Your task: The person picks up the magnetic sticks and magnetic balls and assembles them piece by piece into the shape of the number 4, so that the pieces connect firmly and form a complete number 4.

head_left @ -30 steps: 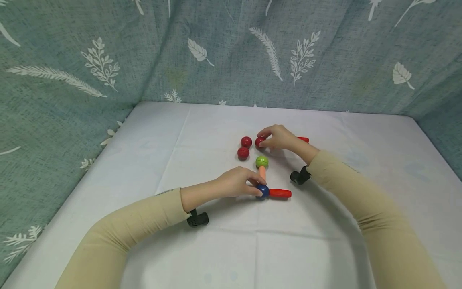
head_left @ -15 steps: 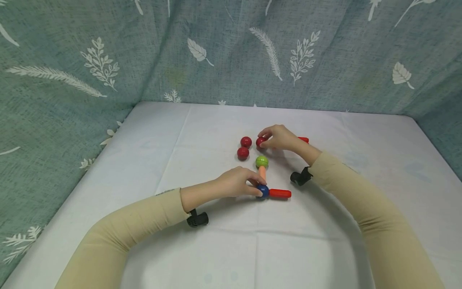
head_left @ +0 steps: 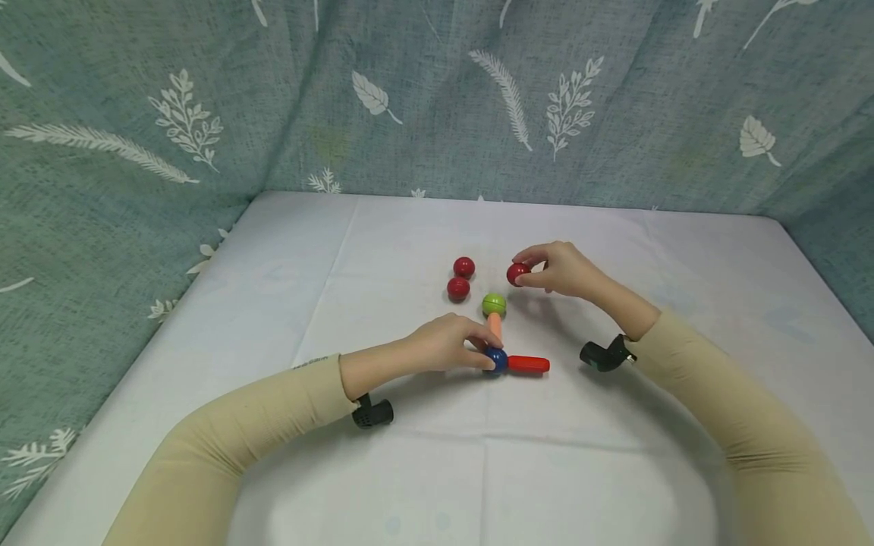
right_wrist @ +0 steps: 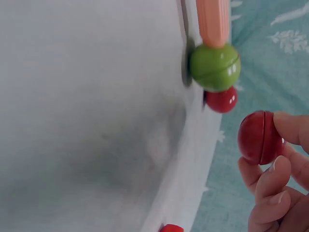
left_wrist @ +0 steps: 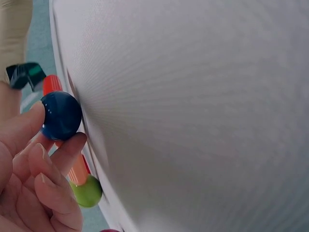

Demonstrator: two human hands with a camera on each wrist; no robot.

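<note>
The left hand (head_left: 447, 345) pinches a blue ball (head_left: 496, 361) between thumb and fingers; in the left wrist view the blue ball (left_wrist: 62, 116) looks glossy. A red stick (head_left: 529, 365) extends right from that ball, and an orange stick (head_left: 495, 325) runs from it up to a green ball (head_left: 494, 304). Farther back, the right hand (head_left: 563, 271) holds a red ball (head_left: 518, 274) between thumb and fingers. A seam line crosses this red ball (right_wrist: 260, 137) in the right wrist view.
Two red balls, one (head_left: 463, 267) behind the other (head_left: 458, 288), lie left of the green ball. In the right wrist view a red piece (right_wrist: 172, 228) shows at the bottom edge. A white cloth (head_left: 382, 485) covers the table; a patterned green curtain (head_left: 437, 114) hangs behind.
The right hand has moved right and slightly nearer with the red ball, away from the two other red balls. The left hand has stayed on the blue ball.
</note>
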